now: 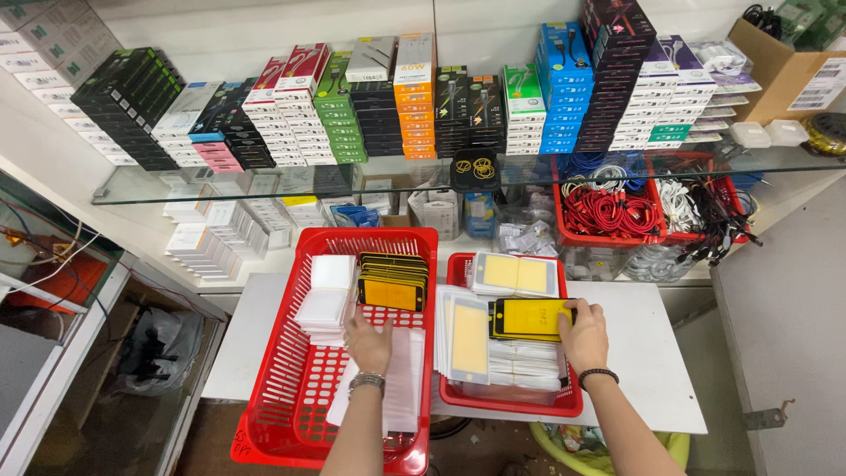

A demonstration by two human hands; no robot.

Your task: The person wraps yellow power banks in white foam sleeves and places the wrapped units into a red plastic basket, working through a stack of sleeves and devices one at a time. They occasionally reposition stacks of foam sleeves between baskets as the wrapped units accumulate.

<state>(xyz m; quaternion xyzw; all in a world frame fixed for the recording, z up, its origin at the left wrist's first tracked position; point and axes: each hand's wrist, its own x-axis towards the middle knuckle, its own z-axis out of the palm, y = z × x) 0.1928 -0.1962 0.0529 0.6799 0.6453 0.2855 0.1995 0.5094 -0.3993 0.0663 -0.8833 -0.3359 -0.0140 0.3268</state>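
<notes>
My left hand (369,342) reaches into a large red basket (280,388), its fingers on the stack of black-framed yellow screen protectors (392,282). White sleeves (326,295) are piled beside that stack. My right hand (583,335) grips a black-framed yellow screen protector (529,318) over the smaller red basket (564,407). That basket is filled with screen protectors in clear sleeves (470,339). Whether the left hand grips anything is not visible.
Both baskets sit on a white table (648,353). Behind is a glass shelf (264,181) with stacked boxes of cables (414,97). Red bins of coiled cables (608,211) stand at the right, and a cardboard box (784,66) at the far right.
</notes>
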